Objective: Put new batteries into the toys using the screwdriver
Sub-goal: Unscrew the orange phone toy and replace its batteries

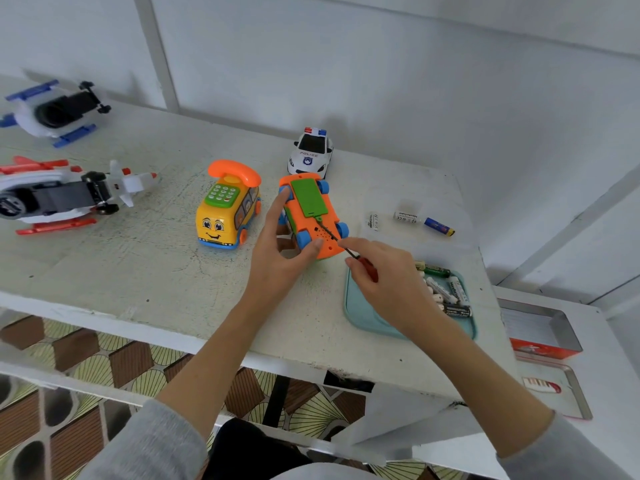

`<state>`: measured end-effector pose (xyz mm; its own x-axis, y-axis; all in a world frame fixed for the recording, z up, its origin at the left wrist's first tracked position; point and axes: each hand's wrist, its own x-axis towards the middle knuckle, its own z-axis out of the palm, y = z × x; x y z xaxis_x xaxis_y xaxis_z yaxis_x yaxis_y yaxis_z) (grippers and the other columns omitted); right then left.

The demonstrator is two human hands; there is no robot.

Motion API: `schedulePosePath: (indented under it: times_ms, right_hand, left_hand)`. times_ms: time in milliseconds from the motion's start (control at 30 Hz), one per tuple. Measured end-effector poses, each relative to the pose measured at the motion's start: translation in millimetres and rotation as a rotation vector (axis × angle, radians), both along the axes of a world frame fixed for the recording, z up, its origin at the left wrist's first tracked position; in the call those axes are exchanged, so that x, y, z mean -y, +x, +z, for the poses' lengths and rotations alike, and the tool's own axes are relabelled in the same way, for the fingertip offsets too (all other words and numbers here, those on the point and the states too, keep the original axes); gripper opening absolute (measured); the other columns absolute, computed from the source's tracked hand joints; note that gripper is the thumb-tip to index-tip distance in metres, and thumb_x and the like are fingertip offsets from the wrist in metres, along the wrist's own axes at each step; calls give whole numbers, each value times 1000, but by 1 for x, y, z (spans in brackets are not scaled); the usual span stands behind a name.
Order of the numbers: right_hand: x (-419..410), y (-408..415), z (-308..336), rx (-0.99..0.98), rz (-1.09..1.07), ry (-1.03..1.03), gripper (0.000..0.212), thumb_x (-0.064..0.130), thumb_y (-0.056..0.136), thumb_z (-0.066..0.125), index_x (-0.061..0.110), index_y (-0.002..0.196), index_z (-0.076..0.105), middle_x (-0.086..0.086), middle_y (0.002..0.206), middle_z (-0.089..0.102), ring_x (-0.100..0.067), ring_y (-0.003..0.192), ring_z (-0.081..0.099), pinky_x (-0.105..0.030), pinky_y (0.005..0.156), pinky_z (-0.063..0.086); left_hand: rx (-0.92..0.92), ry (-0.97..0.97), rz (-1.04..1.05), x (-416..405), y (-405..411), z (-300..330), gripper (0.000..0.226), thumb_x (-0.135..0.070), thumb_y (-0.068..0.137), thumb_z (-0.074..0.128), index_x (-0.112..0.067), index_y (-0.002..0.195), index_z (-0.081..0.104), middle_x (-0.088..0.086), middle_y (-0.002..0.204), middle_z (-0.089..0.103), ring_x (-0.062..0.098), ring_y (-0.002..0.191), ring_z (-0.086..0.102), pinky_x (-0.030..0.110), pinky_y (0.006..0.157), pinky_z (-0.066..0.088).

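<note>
An orange toy car (329, 249) lies upside down on the white table, its green battery cover (308, 197) facing up and its blue wheels in the air. My left hand (280, 251) grips the toy by its left side, thumb on the near end. My right hand (381, 275) pinches a small red-handled screwdriver (346, 249). The screwdriver's thin shaft points up-left, with its tip at the tab of the green cover. A teal tray (360, 315) by my right wrist holds several batteries (446, 289).
A yellow telephone bus (227, 211) stands left of the orange toy and a police car (310, 152) behind it. Two toy planes (62, 195) lie at the far left. Loose batteries (422, 220) rest at the right. A metal tray (550, 386) sits on a lower surface to the right.
</note>
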<state>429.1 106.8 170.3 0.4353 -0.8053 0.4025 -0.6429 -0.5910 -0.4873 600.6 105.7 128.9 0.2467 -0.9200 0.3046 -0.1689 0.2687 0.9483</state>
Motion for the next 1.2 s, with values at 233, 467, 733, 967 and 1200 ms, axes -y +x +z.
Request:
schedulePosePath:
  times_ms: [233, 467, 733, 967, 1200]
  right_hand:
    - [2, 1, 2, 58, -2, -19, 30, 15, 85, 52, 12, 111, 65, -11, 70, 62, -18, 52, 46, -37, 53, 48]
    - [4, 3, 0, 58, -7, -22, 31, 15, 85, 51, 11, 113, 64, -11, 68, 60, -18, 51, 44, -37, 51, 46]
    - [4, 2, 0, 97, 6, 2, 29, 13, 86, 54, 12, 114, 64, -8, 66, 57, -4, 51, 37, -29, 52, 41]
    - [5, -8, 7, 99, -39, 56, 26, 9, 87, 60, 17, 111, 66, -6, 64, 57, -7, 58, 46, -12, 56, 36]
    - [13, -11, 23, 23, -35, 140, 24, 16, 90, 58, 22, 112, 65, -3, 65, 55, -9, 53, 42, -19, 59, 39]
  left_hand:
    - [-26, 5, 32, 4, -7, 4, 74, -18, 84, 70, -39, 140, 26, 11, 128, 52, -6, 87, 62, 14, 65, 51]
    - [-84, 48, 50, 4, -10, 2, 75, -37, 78, 73, -51, 135, 27, 10, 122, 60, 11, 93, 67, 26, 73, 57]
    - [-116, 72, 23, 2, -9, 3, 76, -47, 73, 72, -57, 134, 26, 6, 121, 61, 14, 98, 67, 39, 82, 57]
    - [-79, 45, 16, 1, -3, 6, 70, -23, 86, 68, -58, 129, 25, 10, 133, 51, 7, 97, 65, 33, 79, 58]
    - [26, 59, -36, 1, -1, 8, 74, -20, 85, 69, -45, 139, 25, 8, 127, 52, -6, 91, 62, 15, 67, 52]
